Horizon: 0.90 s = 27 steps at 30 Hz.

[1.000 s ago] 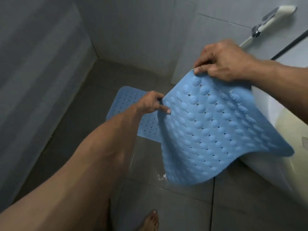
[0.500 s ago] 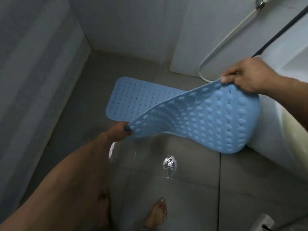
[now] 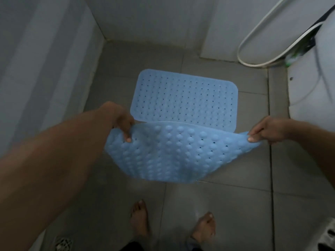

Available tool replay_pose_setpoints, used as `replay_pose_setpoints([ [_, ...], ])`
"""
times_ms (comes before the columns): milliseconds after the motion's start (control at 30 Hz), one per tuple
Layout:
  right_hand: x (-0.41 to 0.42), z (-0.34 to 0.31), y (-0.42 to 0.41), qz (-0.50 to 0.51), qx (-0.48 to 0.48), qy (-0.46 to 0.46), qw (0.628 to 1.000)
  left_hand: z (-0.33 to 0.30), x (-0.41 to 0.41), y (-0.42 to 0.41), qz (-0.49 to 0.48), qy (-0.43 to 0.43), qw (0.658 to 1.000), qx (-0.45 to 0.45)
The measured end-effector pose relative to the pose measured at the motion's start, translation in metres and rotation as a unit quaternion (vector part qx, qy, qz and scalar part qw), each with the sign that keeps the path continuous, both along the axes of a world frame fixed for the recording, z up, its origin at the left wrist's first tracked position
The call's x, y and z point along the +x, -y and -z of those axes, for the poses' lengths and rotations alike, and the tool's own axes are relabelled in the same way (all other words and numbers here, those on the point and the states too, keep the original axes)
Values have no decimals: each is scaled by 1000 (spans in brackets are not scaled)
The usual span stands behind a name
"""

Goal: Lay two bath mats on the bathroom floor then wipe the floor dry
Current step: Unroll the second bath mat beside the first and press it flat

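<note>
One light blue bath mat with small holes lies flat on the grey tiled floor, toward the far wall. A second blue bath mat, its suction-cup underside facing up, hangs spread in the air just in front of the first, covering its near edge. My left hand pinches the hanging mat's left far corner. My right hand pinches its right far corner. The mat sags between them, its near edge drooping toward the floor.
A white toilet stands at the right, with a white hose looping down the wall behind it. Tiled walls close in on the left and far side. A floor drain sits bottom left. Bare feet stand on the tiles below the mat.
My hands have moved apart and down, stretching the second mat out level in front of the flat one. My view has tilted further down to the floor.
</note>
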State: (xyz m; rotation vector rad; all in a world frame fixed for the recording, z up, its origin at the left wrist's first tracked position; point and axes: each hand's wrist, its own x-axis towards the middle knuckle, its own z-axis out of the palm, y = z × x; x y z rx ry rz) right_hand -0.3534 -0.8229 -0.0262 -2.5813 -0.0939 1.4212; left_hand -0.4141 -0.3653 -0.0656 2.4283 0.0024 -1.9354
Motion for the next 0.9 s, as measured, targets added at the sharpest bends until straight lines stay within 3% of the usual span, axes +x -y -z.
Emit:
replay_pose_setpoints([
  [167, 37, 92, -1, -81, -51, 45, 994, 80, 30, 5, 7, -40, 999, 33],
  [233, 47, 145, -5, -126, -61, 103, 985, 133, 39, 3, 5, 18, 999, 35],
  [333, 58, 226, -9, -157, -71, 186, 967, 218, 56, -2, 22, 172, 984, 36],
  [433, 68, 300, -9, -196, -142, 269, 932, 285, 73, -7, 4, 336, 941, 45],
  [567, 74, 371, -11, -169, -287, 317, 888, 348, 83, -21, 42, 445, 892, 69],
  [667, 71, 397, -13, -124, -328, 364, 863, 391, 72, -22, 64, 576, 813, 55],
  [733, 57, 412, -23, -93, -239, 416, 872, 416, 54, -16, 6, 624, 779, 64],
  [800, 32, 428, -38, -39, -69, 471, 879, 429, 33, -5, -96, 626, 770, 76],
  [833, 16, 437, -47, -7, -9, 462, 887, 435, 23, 2, -131, 614, 775, 73],
  [900, -17, 460, -62, 29, -4, 390, 920, 445, 2, 16, -154, 567, 808, 42],
])
